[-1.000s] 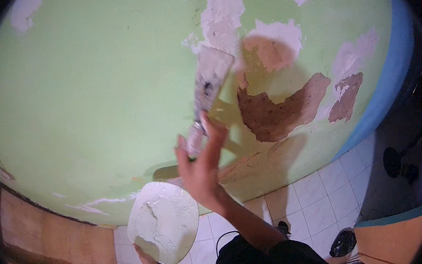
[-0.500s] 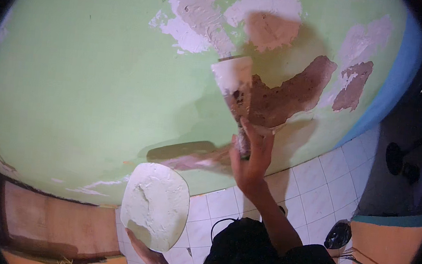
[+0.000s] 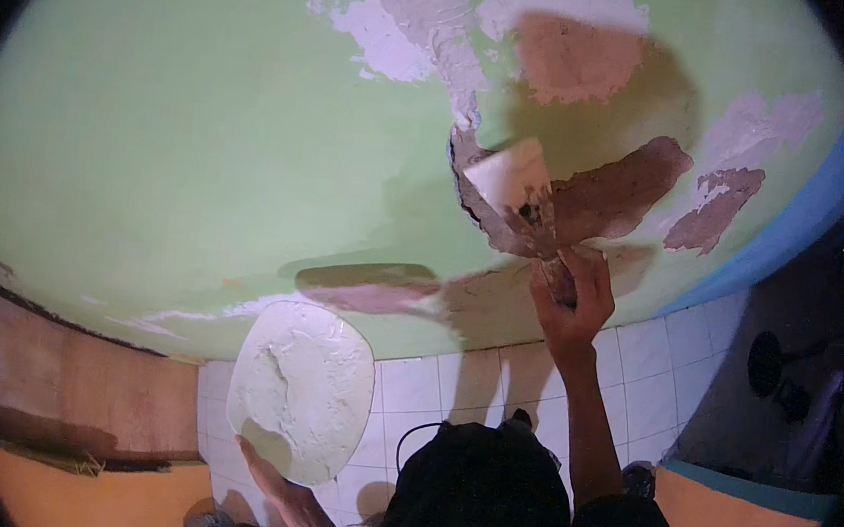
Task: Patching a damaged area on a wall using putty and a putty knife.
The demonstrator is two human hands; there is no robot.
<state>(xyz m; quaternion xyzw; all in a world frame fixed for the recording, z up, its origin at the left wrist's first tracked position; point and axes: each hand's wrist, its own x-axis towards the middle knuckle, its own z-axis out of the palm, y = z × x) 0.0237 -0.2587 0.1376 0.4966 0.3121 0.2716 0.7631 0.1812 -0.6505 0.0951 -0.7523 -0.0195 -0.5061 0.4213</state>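
Observation:
My right hand [image 3: 577, 302] grips the handle of a putty knife [image 3: 513, 174]. Its wide, pale-smeared blade points up and lies over a bare brown patch [image 3: 619, 195] in the green wall [image 3: 202, 134]; whether it touches cannot be told. Just above the blade runs a strip of wet white filler [image 3: 433, 24]. At lower left my left hand [image 3: 273, 479] supports a rounded pale board [image 3: 367, 369] by its lower edge, most of its fingers hidden beneath. A layer of creamy white filler [image 3: 322, 375] with a groove in it coats the board.
A second brown patch [image 3: 716, 211] and a round one [image 3: 575, 61] mark the wall. White floor tiles [image 3: 411, 388] meet its foot. A framed wooden panel [image 3: 81, 374] stands at lower left, an orange surface [image 3: 741, 522] at lower right. Dark objects [image 3: 784, 366] sit at far right.
The putty knife has come down and to the right from the filler strip, its blade now tilted left. Bare wall beneath the strip has come into sight. The board stays nearly in place.

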